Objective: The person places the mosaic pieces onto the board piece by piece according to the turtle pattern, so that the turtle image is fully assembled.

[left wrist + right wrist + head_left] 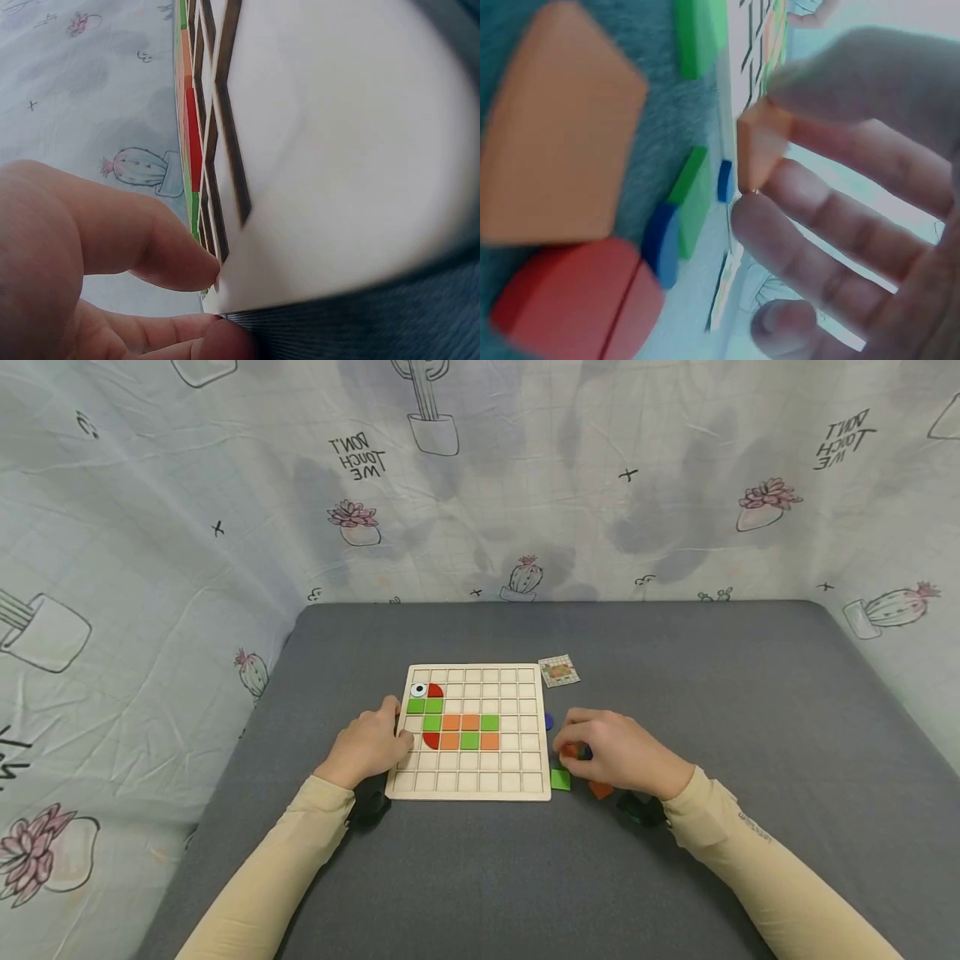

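From head height, the left hand (369, 747) grips the left edge of the wooden board (528, 760); past the right edge, the right hand (622, 750) mostly covers what it holds. Its own wrist view shows thumb and fingers pinching an orange piece (761, 146), with a rounded red piece (577, 300) lying nearby.

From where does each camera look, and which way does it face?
Head: on the head, facing forward and down at the grid board; left hand, right hand, sleeves show.
Left wrist: on that wrist, looking along the grid board; left hand shows.
Right wrist: on that wrist, looking past loose pieces at the held orange piece; right hand shows.
Head and left wrist share the board.
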Demonstrator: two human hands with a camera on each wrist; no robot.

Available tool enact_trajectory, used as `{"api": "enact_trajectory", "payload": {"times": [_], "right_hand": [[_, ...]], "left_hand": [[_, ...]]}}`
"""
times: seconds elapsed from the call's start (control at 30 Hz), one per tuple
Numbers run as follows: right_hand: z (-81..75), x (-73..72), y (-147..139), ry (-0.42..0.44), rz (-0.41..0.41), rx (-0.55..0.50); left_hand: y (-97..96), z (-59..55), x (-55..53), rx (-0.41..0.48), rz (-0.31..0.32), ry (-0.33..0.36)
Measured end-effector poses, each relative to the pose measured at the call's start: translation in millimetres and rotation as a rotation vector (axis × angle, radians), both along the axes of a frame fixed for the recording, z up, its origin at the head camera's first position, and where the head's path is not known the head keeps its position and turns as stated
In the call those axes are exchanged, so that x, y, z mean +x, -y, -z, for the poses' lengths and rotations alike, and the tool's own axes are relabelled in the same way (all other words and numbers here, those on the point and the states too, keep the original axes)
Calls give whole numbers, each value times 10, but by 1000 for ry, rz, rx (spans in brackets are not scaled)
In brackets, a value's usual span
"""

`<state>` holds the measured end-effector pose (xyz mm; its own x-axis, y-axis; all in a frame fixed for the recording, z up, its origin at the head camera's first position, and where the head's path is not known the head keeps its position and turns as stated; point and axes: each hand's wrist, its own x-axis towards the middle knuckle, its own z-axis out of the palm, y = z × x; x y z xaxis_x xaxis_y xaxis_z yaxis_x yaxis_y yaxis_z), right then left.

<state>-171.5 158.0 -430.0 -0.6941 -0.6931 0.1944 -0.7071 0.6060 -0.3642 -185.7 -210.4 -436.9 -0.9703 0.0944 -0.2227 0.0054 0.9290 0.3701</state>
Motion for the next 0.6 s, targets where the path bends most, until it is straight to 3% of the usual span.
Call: {"api": "enact_trajectory", "payload": {"times": [0.27, 0.6], "right_hand": [[-28, -197, 295, -17, 34, -74], [2, -437, 622, -35, -25, -78]], "left_hand": [[15, 17, -2, -5, -1, 0], [14, 30, -9, -13, 5, -11]]}}
